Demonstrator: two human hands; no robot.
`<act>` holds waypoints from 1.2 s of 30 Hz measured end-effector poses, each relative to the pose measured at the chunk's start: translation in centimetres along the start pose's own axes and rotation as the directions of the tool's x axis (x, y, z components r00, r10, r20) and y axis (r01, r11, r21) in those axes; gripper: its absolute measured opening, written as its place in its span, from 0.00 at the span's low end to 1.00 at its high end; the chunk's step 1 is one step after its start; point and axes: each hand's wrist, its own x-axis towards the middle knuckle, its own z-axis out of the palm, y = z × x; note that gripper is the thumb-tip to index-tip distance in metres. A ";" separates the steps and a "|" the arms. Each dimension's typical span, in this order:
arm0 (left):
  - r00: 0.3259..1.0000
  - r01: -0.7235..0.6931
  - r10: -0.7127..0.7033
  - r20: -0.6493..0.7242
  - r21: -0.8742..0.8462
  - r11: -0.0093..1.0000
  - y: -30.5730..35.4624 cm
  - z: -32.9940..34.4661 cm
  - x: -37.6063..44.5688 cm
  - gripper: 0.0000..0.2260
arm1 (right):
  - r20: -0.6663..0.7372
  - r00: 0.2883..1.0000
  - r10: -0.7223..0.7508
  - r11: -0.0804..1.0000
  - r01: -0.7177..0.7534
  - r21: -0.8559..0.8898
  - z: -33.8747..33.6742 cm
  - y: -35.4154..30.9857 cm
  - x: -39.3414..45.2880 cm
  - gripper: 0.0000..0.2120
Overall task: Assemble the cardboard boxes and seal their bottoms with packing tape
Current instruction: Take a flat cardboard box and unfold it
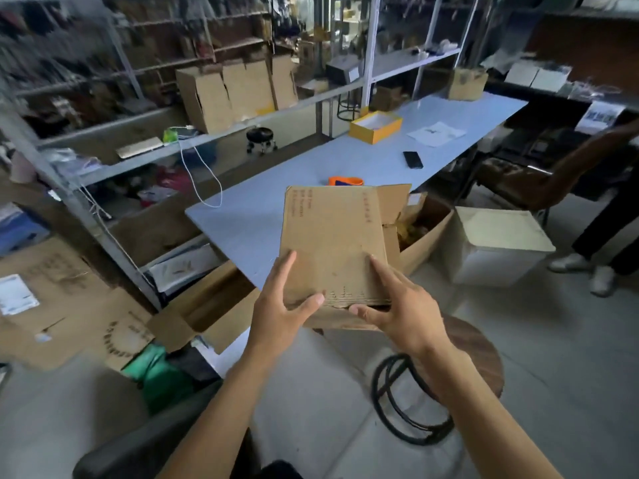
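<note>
Flattened cardboard box (pixel 333 243), held in the air over the near end of the long table (pixel 345 167). Left hand (pixel 281 305) and right hand (pixel 401 305) each grip its near edge, thumb beneath, fingers spread on top. Orange tape dispenser (pixel 345 181) lies on the table just behind the box; a phone (pixel 413 159) farther along.

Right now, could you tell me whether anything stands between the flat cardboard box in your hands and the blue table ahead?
Nothing visible does. Both the left hand and right hand hold the cardboard box over the near end of the table, which lies bare there; the orange tape dispenser sits just beyond.
</note>
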 end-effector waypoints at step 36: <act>0.809 0.344 -0.374 -0.453 -0.152 0.927 -8.9 10.2 47.6 0.36 | 0.458 0.849 -0.264 0.965 0.238 0.114 6.0 12.7 59.5 0.40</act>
